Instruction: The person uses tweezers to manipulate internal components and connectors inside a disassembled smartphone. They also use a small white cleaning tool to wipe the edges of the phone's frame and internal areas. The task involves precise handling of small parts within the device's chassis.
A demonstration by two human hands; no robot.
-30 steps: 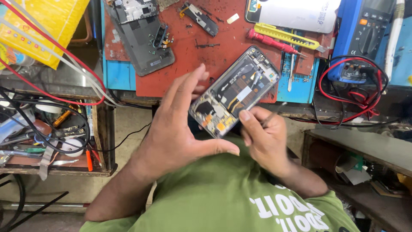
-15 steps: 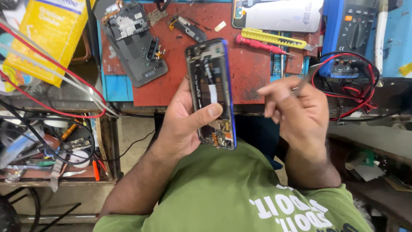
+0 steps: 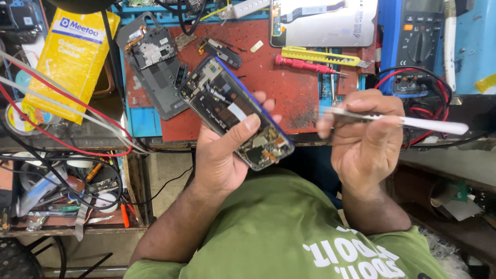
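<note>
A cluttered repair bench (image 3: 129, 142) is filling the upper part of the view, and a red work mat (image 3: 289, 77) is lying across its middle, overlapping a blue mat (image 3: 142, 121) that is showing along the bench's left and near edge. A side shelf (image 3: 67, 222) below the bench's left end is carrying loose cables and small tools. At the bench's far left corner a yellow packet (image 3: 70, 62) is lying under red and white wires. A white phone screen panel (image 3: 325, 23) is resting at the mat's far edge, and a blue multimeter (image 3: 416, 41) is sitting at the bench's far right corner with red and black leads coiling beside it. A grey phone back cover (image 3: 152, 67) is lying on the mat's left edge. A yellow cutter (image 3: 318, 56) and a red screwdriver (image 3: 302, 64) are lying side by side near the mat's far right.

Above the near edge of the bench, the left hand (image 3: 222, 155) is gripping an opened phone (image 3: 235, 111), thumb pressing across its exposed insides, the phone tilting diagonally. The right hand (image 3: 367, 137) is closing around metal tweezers (image 3: 392, 120), holding them level, well apart from the phone.
</note>
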